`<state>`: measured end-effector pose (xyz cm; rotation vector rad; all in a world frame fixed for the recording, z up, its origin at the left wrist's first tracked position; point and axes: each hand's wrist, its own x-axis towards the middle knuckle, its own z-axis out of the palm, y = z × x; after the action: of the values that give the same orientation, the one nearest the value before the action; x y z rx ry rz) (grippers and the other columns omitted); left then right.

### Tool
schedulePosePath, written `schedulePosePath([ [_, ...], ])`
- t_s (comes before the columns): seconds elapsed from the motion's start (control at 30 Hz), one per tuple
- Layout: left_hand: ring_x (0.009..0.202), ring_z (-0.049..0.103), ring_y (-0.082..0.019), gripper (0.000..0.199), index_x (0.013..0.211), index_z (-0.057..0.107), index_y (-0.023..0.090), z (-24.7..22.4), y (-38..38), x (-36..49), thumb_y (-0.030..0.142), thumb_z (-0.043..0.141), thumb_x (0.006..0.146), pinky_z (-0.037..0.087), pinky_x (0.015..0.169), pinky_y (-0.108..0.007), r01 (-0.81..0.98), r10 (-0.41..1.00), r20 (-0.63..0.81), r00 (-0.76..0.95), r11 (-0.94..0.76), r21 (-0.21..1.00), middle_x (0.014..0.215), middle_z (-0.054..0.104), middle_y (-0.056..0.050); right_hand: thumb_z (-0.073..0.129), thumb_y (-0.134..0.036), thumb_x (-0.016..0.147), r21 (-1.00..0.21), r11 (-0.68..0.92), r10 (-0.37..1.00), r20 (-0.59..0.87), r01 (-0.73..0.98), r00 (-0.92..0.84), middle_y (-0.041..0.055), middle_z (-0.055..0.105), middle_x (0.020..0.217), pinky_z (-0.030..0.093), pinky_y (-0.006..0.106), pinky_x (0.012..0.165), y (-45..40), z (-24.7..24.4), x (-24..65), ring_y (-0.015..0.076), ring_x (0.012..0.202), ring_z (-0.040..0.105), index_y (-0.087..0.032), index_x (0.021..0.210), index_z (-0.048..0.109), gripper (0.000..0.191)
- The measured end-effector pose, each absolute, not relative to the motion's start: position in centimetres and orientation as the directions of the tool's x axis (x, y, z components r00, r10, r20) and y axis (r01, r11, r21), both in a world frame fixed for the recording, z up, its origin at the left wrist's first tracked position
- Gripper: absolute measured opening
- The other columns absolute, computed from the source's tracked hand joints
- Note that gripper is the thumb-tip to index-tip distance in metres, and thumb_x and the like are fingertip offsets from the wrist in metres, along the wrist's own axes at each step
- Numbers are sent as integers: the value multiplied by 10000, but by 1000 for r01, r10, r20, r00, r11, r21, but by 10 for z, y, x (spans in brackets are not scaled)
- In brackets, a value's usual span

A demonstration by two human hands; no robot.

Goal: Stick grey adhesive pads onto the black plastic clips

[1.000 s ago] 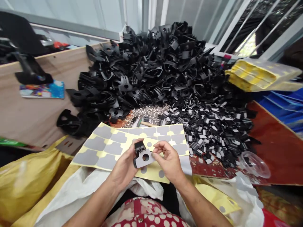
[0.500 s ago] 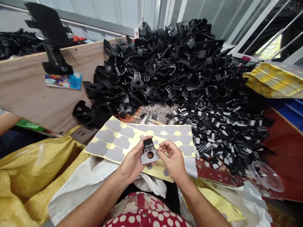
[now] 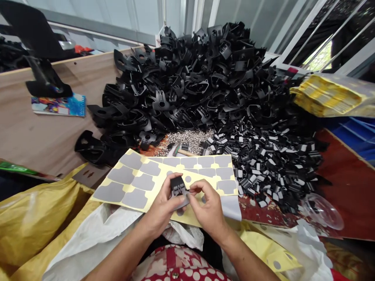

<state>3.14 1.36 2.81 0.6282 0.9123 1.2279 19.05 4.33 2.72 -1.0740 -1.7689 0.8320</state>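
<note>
My left hand is closed around a black plastic bracket with a hinged upper part, and its thumb lies across the grey pad on the flat lower face. At the bracket's right edge, the thumb and forefinger of my right hand are pinched together. The exact spot they grip is partly hidden by the fingers. Beneath both hands lie yellow backing sheets with rows of grey stickers.
A tall heap of black plastic parts rises behind the sheets. Small black clips with pale pads lie to the right, by a clear plastic lid. A hammer rests near small metal pieces. Yellow bundles stand far right.
My left thumb has moved onto the grey pad, covering the round hole seen before. The bracket has tilted, and the right hand stays at its edge. The view has shifted right.
</note>
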Motion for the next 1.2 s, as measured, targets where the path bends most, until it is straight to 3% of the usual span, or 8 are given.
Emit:
schedulePosePath([
  [0.23, 847, 551, -188, 428, 1172, 504, 265, 20, 14, 41, 306, 726, 808, 492, 781, -305, -138, 968, -108, -226, 78, 987, 958, 548, -2, 552, -54, 889, -432, 727, 657, 664, 534, -357, 116, 543, 1182, 570, 430, 887, 30, 12, 192, 246, 1062, 625, -269, 1172, 507, 358],
  [0.33, 835, 550, -193, 425, 1164, 514, 263, 21, 14, 43, 305, 721, 795, 484, 797, -319, -104, 960, -118, -253, 95, 990, 976, 556, -8, 628, -120, 889, -207, 725, 562, 730, 657, -390, 118, 557, 1207, 520, 515, 935, 32, 11, 199, 272, 1071, 609, -294, 1208, 505, 383],
  [0.4, 788, 540, -189, 439, 1162, 512, 271, 20, 12, 38, 328, 734, 788, 483, 741, -310, -103, 949, -151, -278, 127, 987, 949, 557, -3, 723, -275, 881, -200, 650, 599, 729, 733, -332, 158, 551, 1250, 487, 584, 957, 36, 15, 207, 336, 1136, 574, -275, 1268, 491, 451],
  [0.6, 792, 560, -199, 487, 1212, 524, 300, 14, -20, -28, 388, 772, 803, 485, 730, -308, 38, 907, -69, -415, 93, 995, 1002, 572, -12, 784, -378, 853, -334, 744, 668, 377, 579, -642, 190, 571, 1409, 409, 625, 1134, 34, 9, 214, 387, 1350, 503, -225, 1392, 485, 635],
  [0.77, 1030, 608, -292, 382, 1195, 653, 265, 2, -56, -78, 361, 687, 827, 465, 905, -350, 235, 988, -152, 13, 145, 961, 1118, 670, -62, 764, -162, 830, -245, 805, 580, 131, 541, -804, 194, 519, 1541, 378, 647, 1173, 35, -8, 202, 414, 1436, 464, -227, 1478, 496, 704],
  [0.93, 920, 617, -215, 444, 1181, 678, 248, -19, -70, -81, 206, 659, 739, 479, 811, -293, -40, 890, -448, 89, 453, 891, 1018, 692, -17, 519, 17, 880, -166, 854, 520, 239, 493, -820, 126, 624, 1460, 438, 578, 1138, 56, 18, 216, 324, 1360, 567, -253, 1442, 570, 625],
  [1.07, 678, 604, -172, 521, 1222, 605, 201, -28, -67, -75, 190, 717, 714, 522, 671, -282, -481, 696, -718, -19, 623, 616, 731, 615, 18, 442, -31, 960, 6, 844, 508, 317, 537, -801, 87, 634, 1458, 305, 607, 1210, 76, 55, 250, 305, 1362, 559, -286, 1461, 562, 575],
  [1.2, 971, 708, -265, 657, 1434, 478, 172, -34, -66, -66, 321, 663, 821, 575, 849, -401, -568, 684, -725, 81, 629, 531, 1122, 722, -135, 406, -14, 943, 165, 760, 565, 311, 629, -764, 89, 587, 1510, 301, 576, 1206, 95, 59, 309, 294, 1350, 569, -276, 1454, 572, 598],
])
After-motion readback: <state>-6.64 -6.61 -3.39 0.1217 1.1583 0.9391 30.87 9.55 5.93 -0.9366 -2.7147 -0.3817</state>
